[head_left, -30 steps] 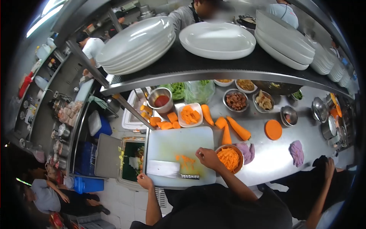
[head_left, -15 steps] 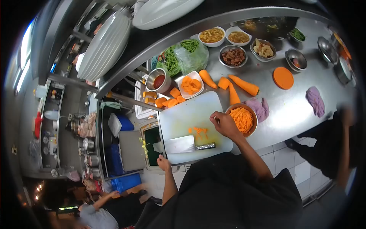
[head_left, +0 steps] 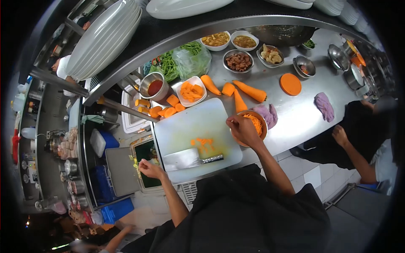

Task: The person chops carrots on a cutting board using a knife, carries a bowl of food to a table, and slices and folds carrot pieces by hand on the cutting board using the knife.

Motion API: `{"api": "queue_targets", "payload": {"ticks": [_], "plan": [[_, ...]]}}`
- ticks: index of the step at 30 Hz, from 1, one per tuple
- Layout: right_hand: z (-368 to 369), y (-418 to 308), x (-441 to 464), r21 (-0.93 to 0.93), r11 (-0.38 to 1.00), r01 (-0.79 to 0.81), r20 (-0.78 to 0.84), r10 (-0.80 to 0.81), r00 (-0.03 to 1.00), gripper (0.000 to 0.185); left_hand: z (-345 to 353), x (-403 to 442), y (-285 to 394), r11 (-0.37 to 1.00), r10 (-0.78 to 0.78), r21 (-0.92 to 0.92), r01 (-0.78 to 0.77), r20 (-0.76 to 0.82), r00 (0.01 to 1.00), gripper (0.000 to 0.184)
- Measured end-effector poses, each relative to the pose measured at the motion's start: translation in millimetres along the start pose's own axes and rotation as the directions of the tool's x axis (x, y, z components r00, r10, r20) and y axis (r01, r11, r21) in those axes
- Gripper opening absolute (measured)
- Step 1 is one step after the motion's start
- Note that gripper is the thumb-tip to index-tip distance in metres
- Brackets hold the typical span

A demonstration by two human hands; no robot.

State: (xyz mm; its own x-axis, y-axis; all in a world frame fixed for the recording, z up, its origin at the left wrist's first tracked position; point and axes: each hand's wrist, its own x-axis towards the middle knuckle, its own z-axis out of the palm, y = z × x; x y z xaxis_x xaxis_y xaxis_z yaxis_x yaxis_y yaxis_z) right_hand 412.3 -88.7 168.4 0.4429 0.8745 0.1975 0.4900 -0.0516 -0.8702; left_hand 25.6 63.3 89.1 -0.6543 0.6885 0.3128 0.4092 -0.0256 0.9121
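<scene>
Fingers curled together, my right hand (head_left: 244, 128) is over the left part of a bowl of shredded carrot (head_left: 256, 121); what it pinches, if anything, is too small to tell. My left hand (head_left: 151, 169) hovers above the green bin (head_left: 145, 154), its fingers bent and close together, their contents unclear. Between the hands lies a white cutting board (head_left: 185, 126), bearing a cleaver (head_left: 182, 159) and small carrot pieces (head_left: 203, 143). Whole peeled carrots (head_left: 252, 91) rest behind the bowl.
Steel bowls of meat (head_left: 238, 61) and other food stand at the back. A purple cloth (head_left: 324, 107) and an orange lid (head_left: 290, 84) lie to the right. Stacked plates (head_left: 105, 40) top the overhead shelf (head_left: 168, 36). A co-worker (head_left: 358, 139) stands at the right.
My left hand has moved left from the board's corner to over the bin. My right hand has shifted from the board toward the shredded carrot, now covering part of the bowl. The view has turned.
</scene>
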Motion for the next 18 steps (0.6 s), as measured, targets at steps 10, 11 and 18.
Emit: {"api": "queue_targets", "payload": {"ticks": [10,11,18], "plan": [[16.2,-5.4,9.8,0.189,0.955,-0.229,0.13,0.207,0.97,0.021,47.5,-17.9,53.8,0.97,0.035,-0.244,0.006,0.16,0.986,0.024],[14.7,-0.4,15.2,0.28,0.92,-0.274,0.171,0.234,0.957,0.025,49.7,-20.5,52.3,0.968,0.035,-0.252,0.012,0.181,0.983,0.024],[21.8,56.5,124.5,0.744,0.504,-0.439,0.295,0.341,0.892,0.038,93.0,-15.0,30.3,0.969,0.223,-0.058,-0.242,0.632,0.742,0.027]]}}
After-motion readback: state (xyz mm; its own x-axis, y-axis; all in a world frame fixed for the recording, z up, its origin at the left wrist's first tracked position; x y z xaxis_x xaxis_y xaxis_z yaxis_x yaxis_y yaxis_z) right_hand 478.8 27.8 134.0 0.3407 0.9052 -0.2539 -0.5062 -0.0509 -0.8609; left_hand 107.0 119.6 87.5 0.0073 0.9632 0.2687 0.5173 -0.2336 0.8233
